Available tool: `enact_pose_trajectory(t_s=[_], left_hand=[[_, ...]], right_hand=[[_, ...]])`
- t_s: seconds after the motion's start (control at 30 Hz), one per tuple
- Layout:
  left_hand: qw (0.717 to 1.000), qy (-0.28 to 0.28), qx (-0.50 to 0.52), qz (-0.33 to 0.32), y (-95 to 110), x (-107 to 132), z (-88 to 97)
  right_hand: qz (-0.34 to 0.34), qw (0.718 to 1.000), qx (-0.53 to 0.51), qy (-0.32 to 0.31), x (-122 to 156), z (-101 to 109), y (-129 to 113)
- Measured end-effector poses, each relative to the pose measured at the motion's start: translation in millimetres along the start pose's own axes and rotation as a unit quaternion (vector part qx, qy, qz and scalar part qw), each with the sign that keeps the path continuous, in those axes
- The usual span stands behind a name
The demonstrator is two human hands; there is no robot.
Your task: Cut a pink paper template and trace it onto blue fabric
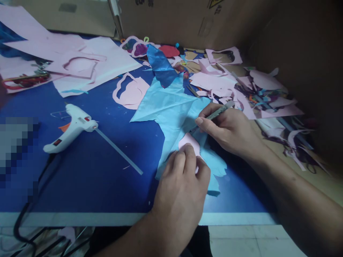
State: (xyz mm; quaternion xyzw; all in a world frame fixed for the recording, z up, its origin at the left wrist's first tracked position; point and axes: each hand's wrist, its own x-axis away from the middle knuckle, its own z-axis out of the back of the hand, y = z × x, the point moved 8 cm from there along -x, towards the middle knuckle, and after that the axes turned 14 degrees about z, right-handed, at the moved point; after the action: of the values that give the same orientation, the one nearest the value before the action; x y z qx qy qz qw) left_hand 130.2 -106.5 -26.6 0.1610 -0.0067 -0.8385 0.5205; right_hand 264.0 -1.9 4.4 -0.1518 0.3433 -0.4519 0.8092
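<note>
A small pink paper cutout [189,140] lies on a light blue sheet [171,103], which is creased and has ragged edges. My left hand [183,178] holds the cutout down with bent fingers, hiding its lower part. In my right hand [230,125] is a pen [220,110], pinched between thumb and fingers. Its tip points down at the light blue sheet, close to the cutout's upper edge. Whether the tip touches the sheet, I cannot tell. A darker, shiny blue piece [160,65] overlaps the sheet's far end.
A white glue gun [76,125] with a glue stick out its back rests on the blue table [118,192], its cord running off the front left. A pink cut-out frame [131,92] lies nearby. Paper scraps [214,80] crowd the back and right, before cardboard boxes [174,21].
</note>
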Motion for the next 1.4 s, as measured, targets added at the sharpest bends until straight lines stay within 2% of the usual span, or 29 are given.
enact_pose_trajectory(t_s=[0.27,0.53,0.87,1.1,1.27,1.33,1.4], left_hand=[[1.000,-0.010,-0.004,-0.002,1,-1,1.5],[1.000,-0.003,-0.004,-0.005,1,0,2.5],[1.000,0.011,0.003,0.008,2,2,2.9],[0.999,0.035,0.010,0.016,1,2,5.0],[0.999,0.042,0.012,0.015,1,2,5.8],[0.999,0.044,0.011,0.010,2,3,6.0],[0.999,0.038,0.008,0.006,2,3,5.3]], right_hand=[[-0.003,1.000,0.000,0.020,-1,7,-7],[0.008,0.994,-0.105,-0.036,0,-17,-23],[-0.019,0.990,-0.119,-0.077,5,-27,-26],[-0.026,0.988,-0.128,-0.082,5,-31,-26],[0.030,0.996,-0.084,-0.025,3,-12,-26],[0.072,0.996,-0.042,-0.043,5,-5,-28],[0.130,0.987,0.000,-0.099,8,-5,-33]])
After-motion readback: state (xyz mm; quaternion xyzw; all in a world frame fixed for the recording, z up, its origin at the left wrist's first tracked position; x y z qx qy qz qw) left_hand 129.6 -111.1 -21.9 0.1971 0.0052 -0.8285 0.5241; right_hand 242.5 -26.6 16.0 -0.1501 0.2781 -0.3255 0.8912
